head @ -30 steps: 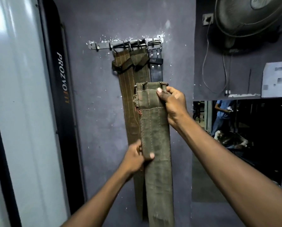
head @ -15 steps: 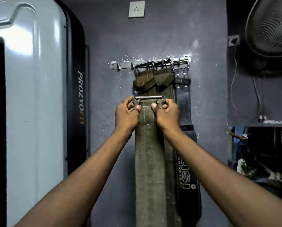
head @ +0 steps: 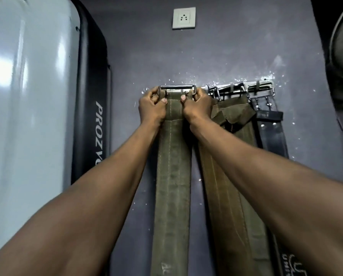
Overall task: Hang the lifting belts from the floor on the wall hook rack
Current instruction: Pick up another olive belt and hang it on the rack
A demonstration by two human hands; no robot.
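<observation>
I'm at the hooking step. My left hand (head: 152, 108) and right hand (head: 196, 106) each curl tight round a top corner of the olive-green canvas lifting belt (head: 172, 156). Its rectangular steel buckle (head: 177, 87) is raised against the left end of the silver metal wall hook rack (head: 260, 85).

Whether a hook sits inside the buckle I can't tell, because my fingers hide it. Next I should settle the bar onto a hook, then let go.

I count three belts: this one, a hung olive canvas belt (head: 232, 116) and a black leather belt (head: 270, 132).
</observation>
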